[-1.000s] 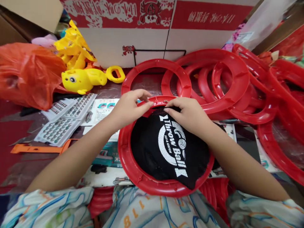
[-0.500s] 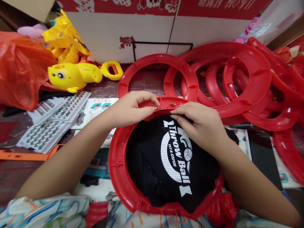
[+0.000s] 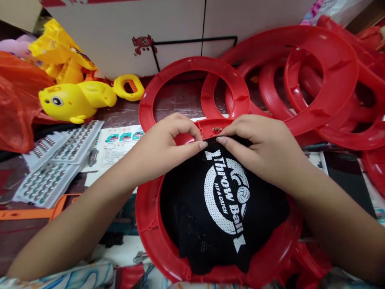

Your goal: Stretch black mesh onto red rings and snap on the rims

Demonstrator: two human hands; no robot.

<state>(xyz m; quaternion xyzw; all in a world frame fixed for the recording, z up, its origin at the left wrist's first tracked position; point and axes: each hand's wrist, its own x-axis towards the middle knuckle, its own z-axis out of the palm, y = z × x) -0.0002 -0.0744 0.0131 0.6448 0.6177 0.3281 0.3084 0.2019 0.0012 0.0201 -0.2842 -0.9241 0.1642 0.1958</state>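
Note:
A red plastic ring [image 3: 149, 228] lies in front of me, its flat inner side facing up. Across its opening spreads a black mesh cloth [image 3: 192, 208] printed in white with "Throw Ball". At the far side of the ring, my left hand [image 3: 171, 148] pinches the cloth's edge between thumb and index finger. My right hand [image 3: 261, 148] pinches the same edge just to the right, close to the left fingertips. A few small brass-coloured screws [image 3: 217, 129] rest in the ring's channel between the two hands. Fingers hide part of the cloth's edge.
More red rings [image 3: 195, 62] pile up behind and to the right. On the left are a yellow animal-shaped toy [image 3: 75, 102], a yellow handle [image 3: 128, 87], trays of small silvery batteries [image 3: 45, 180], an orange strap [image 3: 27, 214] and an orange bag [image 3: 15, 100]. A white carton [image 3: 177, 24] stands behind.
The far edge of the black mesh now reaches up to the ring's inner rim, under my fingertips. Both hands stay near the same spot, and the camera view has shifted slightly.

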